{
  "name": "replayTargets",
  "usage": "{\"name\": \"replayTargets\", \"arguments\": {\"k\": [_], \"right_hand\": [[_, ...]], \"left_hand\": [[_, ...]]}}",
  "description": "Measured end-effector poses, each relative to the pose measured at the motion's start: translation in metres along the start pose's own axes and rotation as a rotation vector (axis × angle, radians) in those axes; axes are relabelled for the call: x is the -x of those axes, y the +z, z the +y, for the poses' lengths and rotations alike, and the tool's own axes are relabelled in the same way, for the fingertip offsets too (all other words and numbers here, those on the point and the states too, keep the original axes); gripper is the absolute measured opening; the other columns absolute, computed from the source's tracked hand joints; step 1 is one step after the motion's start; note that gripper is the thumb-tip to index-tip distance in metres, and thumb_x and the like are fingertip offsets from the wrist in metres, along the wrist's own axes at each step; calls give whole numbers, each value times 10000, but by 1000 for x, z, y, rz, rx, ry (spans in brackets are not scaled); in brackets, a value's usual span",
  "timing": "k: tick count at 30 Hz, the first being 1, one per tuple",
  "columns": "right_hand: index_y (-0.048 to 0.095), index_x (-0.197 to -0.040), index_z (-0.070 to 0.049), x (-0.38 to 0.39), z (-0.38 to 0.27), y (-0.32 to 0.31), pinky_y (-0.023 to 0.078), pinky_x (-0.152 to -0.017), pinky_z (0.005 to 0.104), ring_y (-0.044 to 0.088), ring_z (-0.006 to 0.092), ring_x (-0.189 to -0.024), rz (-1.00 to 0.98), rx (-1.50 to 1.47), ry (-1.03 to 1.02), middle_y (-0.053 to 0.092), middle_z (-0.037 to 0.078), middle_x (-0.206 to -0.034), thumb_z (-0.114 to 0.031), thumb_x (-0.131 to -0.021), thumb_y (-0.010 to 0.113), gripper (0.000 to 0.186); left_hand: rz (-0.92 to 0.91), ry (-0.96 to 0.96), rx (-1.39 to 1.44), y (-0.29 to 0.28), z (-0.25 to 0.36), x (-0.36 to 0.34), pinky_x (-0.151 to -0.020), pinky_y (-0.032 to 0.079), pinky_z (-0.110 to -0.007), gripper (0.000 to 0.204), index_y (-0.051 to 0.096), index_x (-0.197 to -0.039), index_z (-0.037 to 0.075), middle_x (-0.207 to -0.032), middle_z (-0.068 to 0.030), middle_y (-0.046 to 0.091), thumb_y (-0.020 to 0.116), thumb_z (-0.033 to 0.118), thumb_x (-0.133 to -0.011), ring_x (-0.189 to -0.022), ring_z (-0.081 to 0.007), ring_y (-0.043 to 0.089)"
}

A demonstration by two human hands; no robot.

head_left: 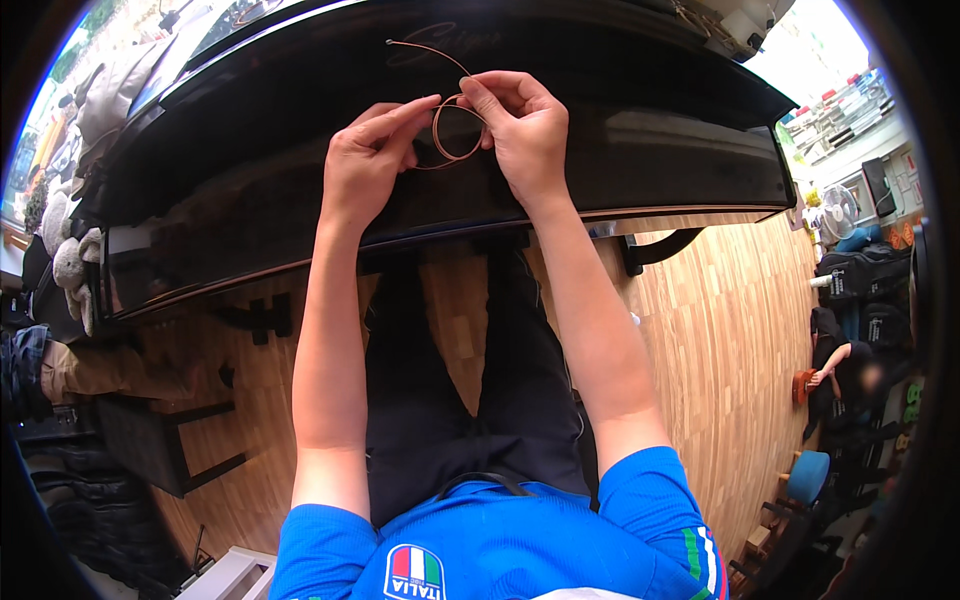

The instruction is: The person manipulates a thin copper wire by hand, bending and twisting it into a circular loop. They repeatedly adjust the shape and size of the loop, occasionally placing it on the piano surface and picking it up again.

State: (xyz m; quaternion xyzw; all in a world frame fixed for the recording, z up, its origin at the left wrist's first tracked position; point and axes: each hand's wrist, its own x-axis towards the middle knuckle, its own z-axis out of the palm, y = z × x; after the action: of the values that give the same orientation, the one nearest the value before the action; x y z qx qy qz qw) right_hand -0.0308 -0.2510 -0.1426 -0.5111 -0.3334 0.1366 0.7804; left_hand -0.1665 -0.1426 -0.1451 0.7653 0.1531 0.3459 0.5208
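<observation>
A thin copper-coloured wire (453, 157), wound into a loose coil with one end sticking up and left, is held over the glossy black surface of what looks like a piano (230, 130). My right hand (525, 135) pinches the top of the coil between thumb and fingers. My left hand (368, 162) is closed on the coil's left side, its index finger reaching toward my right thumb. The wire's tip (390, 42) has a small metal end.
Grey plush items (68, 270) lie at the left, beside a person's trousered leg (80, 375). A black bench (150, 440) stands below. At the right are a co-worker (835, 365), black bags (860, 275), a fan (838, 210) and a blue stool (806, 478) along the wooden floor (700, 350).
</observation>
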Motion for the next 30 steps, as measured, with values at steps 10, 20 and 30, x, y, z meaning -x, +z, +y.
{"name": "replayTargets", "arguments": {"k": [10,20,30], "right_hand": [[695,-944,12,-3,-2,-12,507,-492,195,642,81,-597,-118,-218,85,737,114,-831,-130,-868,802,193],[696,-897,-16,5,-2,-1,482,-505,181,618,55,-580,-147,123,23,725,51,-761,-159,-874,801,179],[747,-1085,-12,9,-3,-1,544,-597,220,675,89,-687,-243,120,12,747,63,-836,-146,-948,705,196]], "left_hand": [[-67,48,139,-3,1,0,-691,482,-201,272,726,-1220,65,-984,-36,733,647,46,-961,-780,-80,605],[-138,28,238,-8,4,-1,-745,536,-221,312,686,-1261,18,-1056,-64,750,666,111,-964,-789,-87,641],[62,-19,179,-3,2,-1,-717,525,-223,293,692,-1243,9,-997,-64,750,649,156,-994,-788,-80,629]]}}
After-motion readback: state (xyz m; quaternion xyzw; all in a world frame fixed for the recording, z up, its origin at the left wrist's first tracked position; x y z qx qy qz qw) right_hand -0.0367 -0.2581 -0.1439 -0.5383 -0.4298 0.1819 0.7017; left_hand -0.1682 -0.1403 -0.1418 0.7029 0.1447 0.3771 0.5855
